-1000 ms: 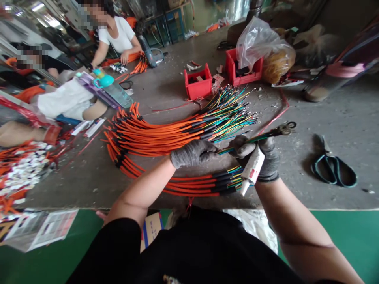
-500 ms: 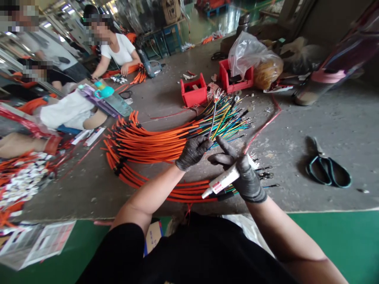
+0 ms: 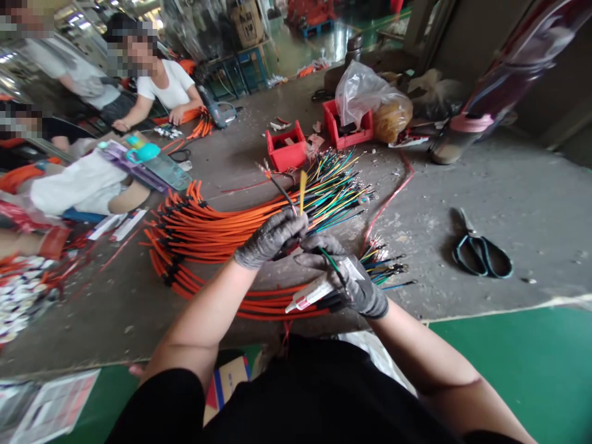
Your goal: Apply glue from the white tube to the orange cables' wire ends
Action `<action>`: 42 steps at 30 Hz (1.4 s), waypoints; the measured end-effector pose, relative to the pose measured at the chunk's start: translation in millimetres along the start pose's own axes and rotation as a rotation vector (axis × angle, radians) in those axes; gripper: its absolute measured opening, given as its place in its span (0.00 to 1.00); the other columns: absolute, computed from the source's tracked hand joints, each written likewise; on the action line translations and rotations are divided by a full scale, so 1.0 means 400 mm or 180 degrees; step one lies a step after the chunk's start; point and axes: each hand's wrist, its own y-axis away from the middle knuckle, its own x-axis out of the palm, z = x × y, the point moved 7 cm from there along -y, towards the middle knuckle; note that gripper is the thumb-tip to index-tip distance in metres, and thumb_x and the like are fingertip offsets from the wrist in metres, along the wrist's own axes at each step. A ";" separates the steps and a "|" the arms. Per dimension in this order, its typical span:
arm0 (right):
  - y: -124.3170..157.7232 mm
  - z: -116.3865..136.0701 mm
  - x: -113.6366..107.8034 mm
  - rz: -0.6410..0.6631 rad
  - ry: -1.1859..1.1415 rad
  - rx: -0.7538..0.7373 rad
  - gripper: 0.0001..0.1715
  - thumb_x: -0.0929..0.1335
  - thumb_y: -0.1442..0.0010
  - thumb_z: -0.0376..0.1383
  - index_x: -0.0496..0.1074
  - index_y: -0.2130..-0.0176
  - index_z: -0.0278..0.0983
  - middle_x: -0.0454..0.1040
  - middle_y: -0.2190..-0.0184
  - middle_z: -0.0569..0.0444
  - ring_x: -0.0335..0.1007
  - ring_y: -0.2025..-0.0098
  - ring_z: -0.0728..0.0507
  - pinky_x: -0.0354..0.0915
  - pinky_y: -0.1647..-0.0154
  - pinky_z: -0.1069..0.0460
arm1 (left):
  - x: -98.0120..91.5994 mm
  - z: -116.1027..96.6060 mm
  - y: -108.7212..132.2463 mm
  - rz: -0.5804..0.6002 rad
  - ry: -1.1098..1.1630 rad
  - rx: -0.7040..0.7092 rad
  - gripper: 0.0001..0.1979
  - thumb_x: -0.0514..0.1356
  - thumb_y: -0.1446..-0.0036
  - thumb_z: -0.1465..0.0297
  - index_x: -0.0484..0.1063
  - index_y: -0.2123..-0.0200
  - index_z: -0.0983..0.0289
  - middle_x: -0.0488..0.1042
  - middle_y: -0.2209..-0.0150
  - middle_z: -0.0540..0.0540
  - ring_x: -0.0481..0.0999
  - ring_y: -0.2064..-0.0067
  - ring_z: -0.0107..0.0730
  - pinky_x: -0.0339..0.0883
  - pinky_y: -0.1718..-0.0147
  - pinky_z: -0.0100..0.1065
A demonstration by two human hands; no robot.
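Two gloved hands are working together just past the bench edge. My right hand is holding a white tube with fingers fully curled, its nozzle pointing to 8 o'clock, and is also pinching a green wire. My left hand, touching it at 10 o'clock, is clenching thin wires that are sticking up toward 12 o'clock. Orange cables are lying beneath both hands and fanning out to 9 o'clock. Scissors are resting at 3 o'clock, well apart. Red bins are sitting farther out at 12 o'clock, and a co-worker is leaning on the bench at 11 o'clock.
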 end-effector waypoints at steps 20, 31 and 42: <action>0.093 -0.135 0.015 -0.1387 -0.1518 0.1935 0.36 0.66 0.35 0.64 0.80 0.49 0.40 0.80 0.75 0.53 0.75 0.77 0.43 0.70 0.82 0.51 | -0.116 -0.137 0.132 0.0247 0.0470 0.0293 0.40 0.74 0.48 0.51 0.72 0.36 0.61 0.56 0.74 0.42 0.54 0.73 0.23 0.65 0.68 0.29; 0.094 -0.070 0.005 -0.1010 0.0077 0.0934 0.29 0.64 0.28 0.55 0.78 0.42 0.40 0.85 0.68 0.49 0.83 0.68 0.40 0.78 0.67 0.47 | -0.124 -0.121 0.144 0.0086 0.0673 0.0274 0.33 0.74 0.49 0.50 0.75 0.46 0.62 0.64 0.71 0.46 0.63 0.69 0.26 0.68 0.65 0.31; 0.062 0.003 0.014 -0.0508 0.1803 -0.0377 0.27 0.60 0.24 0.42 0.65 0.30 0.43 0.83 0.47 0.44 0.86 0.57 0.38 0.81 0.56 0.45 | -0.166 -0.134 0.072 -0.0577 -0.0208 0.0989 0.22 0.61 0.34 0.49 0.76 0.66 0.63 0.78 0.63 0.55 0.77 0.57 0.37 0.73 0.49 0.41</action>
